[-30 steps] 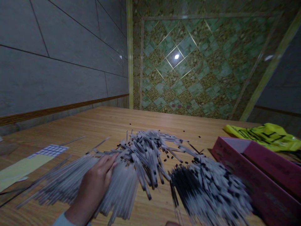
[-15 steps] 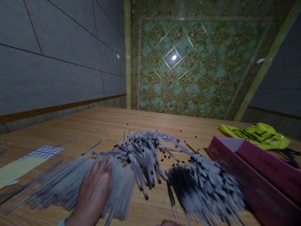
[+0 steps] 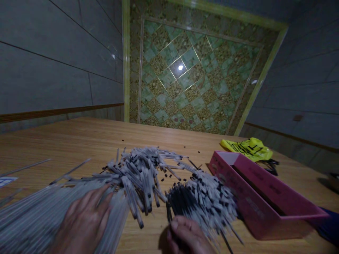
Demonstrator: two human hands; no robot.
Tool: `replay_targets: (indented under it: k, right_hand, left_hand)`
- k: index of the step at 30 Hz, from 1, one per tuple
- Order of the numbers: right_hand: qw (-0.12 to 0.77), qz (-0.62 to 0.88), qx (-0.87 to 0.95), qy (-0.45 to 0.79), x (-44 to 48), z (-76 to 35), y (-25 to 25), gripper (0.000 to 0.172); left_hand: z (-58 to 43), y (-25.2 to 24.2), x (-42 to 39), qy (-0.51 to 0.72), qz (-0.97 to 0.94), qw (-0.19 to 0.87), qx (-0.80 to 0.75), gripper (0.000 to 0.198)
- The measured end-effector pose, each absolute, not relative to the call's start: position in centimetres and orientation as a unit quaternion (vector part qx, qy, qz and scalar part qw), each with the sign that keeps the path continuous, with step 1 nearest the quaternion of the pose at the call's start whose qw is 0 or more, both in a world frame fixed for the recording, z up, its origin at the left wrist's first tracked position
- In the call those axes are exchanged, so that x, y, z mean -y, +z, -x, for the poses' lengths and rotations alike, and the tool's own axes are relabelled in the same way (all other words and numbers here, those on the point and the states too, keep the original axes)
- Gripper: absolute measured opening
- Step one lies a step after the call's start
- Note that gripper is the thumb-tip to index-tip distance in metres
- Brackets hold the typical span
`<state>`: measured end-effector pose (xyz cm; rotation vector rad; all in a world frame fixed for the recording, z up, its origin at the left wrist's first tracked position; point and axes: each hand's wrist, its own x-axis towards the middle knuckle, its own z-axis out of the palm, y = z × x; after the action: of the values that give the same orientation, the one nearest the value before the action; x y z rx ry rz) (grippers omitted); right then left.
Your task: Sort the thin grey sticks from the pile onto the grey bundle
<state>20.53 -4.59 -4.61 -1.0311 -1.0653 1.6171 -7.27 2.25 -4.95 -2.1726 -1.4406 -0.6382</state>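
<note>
My left hand (image 3: 84,215) lies palm down with its fingers stretched out over a broad layer of long, translucent thin tubes (image 3: 31,208). My right hand (image 3: 188,234) is closed in a pinch at the front edge of the dark-ended sticks (image 3: 182,201). Whatever is between its fingertips is too dark and small to make out. Just beyond my left hand, a loose heap of pale tubes with dark tips (image 3: 144,169) is piled up. Right of the dark-ended sticks spreads a mound of pale tubes with black ends (image 3: 214,194).
A pink open box (image 3: 251,208) stands at the right, its inside partly hidden by its near wall. Behind it lies a crumpled yellow bag (image 3: 249,148). Small black bits (image 3: 166,175) are scattered on the wooden table (image 3: 87,135). Tiled walls enclose the far side.
The view has swung right, so the things on the table appear further left. My right hand has come up into view beside the dark-ended sticks. My left hand stays on the tubes.
</note>
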Motion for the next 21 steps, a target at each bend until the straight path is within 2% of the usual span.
replay_targets:
  k: [2, 4, 8, 16, 18, 21]
  right_hand:
    - [0.442, 0.529, 0.480, 0.543, 3.3, -23.7, -1.8, 0.038]
    - [0.363, 0.645, 0.594, 0.315, 1.7, -27.2, 0.5, 0.034]
    - [0.321, 0.702, 0.615, 0.159, -1.4, -32.8, 1.9, 0.019]
    - [0.263, 0.737, 0.622, 0.020, -2.7, -33.9, 1.9, 0.027]
    - [0.267, 0.714, 0.647, 0.018, -2.1, -31.5, 2.4, 0.026]
    - [0.259, 0.644, 0.715, 0.081, -0.8, -25.9, 2.2, 0.017]
  left_hand:
    - [6.9, -5.7, -2.2, -0.257, 0.812, 0.218, 0.477, 0.030]
    - [6.4, -6.2, -1.9, -0.270, 0.829, 0.205, 0.444, 0.030]
    - [5.6, -6.3, -1.4, -0.291, 0.849, 0.189, 0.399, 0.030]
    - [4.1, -5.9, -0.4, -0.281, 0.864, 0.109, 0.403, 0.027]
    - [3.8, -5.5, -0.1, -0.277, 0.866, 0.090, 0.407, 0.026]
    - [3.5, -4.9, 0.2, -0.278, 0.868, 0.084, 0.402, 0.025]
